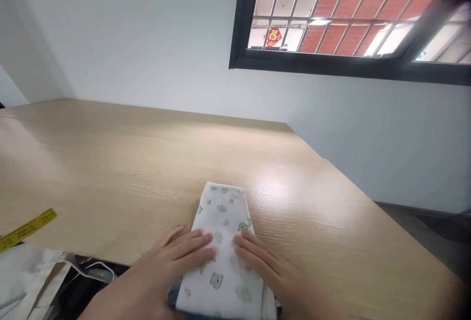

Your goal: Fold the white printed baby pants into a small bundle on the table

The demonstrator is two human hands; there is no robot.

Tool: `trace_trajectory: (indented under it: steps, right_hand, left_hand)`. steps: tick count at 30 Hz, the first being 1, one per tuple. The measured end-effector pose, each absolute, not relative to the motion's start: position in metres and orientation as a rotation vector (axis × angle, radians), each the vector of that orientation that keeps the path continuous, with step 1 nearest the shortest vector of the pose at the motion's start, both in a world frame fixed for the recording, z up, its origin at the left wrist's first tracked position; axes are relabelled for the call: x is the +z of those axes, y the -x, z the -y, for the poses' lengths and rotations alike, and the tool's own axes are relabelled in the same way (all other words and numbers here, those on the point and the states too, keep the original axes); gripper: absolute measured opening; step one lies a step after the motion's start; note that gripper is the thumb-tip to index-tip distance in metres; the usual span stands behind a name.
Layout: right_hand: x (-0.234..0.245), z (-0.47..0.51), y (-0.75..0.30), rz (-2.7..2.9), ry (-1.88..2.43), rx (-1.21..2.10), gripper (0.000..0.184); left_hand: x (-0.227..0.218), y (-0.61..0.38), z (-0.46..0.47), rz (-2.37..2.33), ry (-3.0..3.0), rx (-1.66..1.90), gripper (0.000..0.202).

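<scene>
A folded white cloth (222, 212) printed with small green bear shapes lies on the wooden table (128, 173) near its front edge. My left hand (172, 261) rests flat on the cloth's left side, fingers stretched out and pointing right. My right hand (268, 266) lies flat on the cloth's right side, fingers extended toward the left. The fingertips of both hands nearly meet over the middle of the cloth. The cloth's near end hangs toward the table edge, with a darker layer showing under it.
A yellow measuring tape (27, 229) lies at the table's left front edge. Below it sit a light fabric bag (25, 280) and white cables (95, 271). A white wall and a barred window (349, 15) stand behind the table; the floor drops away at right.
</scene>
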State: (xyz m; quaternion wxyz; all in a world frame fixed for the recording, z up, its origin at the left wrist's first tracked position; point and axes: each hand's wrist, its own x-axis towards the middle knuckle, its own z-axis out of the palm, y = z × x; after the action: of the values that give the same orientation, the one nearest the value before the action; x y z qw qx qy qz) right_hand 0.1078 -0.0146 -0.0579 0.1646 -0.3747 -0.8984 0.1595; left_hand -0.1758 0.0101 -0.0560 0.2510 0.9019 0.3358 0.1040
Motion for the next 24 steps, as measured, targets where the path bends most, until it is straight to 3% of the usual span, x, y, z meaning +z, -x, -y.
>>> trace_trajectory:
  steps: [5, 8, 12, 22, 24]
  right_hand:
    - [-0.071, 0.03, -0.104, 2.204, 1.069, 0.575, 0.039]
    - [-0.07, 0.029, -0.089, 1.869, 1.243, 0.671, 0.018]
    - [-0.063, 0.016, -0.064, 1.557, 1.418, 0.704, 0.03]
    - [-0.057, -0.022, -0.046, 1.325, 1.693, 0.628, 0.036]
    - [-0.061, -0.026, -0.048, 1.36, 1.709, 0.517, 0.043]
  left_hand:
    - [-0.06, 0.175, -0.001, -0.948, -2.221, 0.509, 0.026]
    - [-0.063, 0.165, -0.004, -1.162, -1.904, 0.714, 0.023]
    - [-0.065, 0.143, -0.013, -1.388, -1.634, 0.845, 0.04]
    - [-0.064, 0.116, -0.036, -1.816, -1.656, 0.839, 0.029]
    - [-0.064, 0.114, -0.036, -1.832, -1.657, 0.901, 0.039]
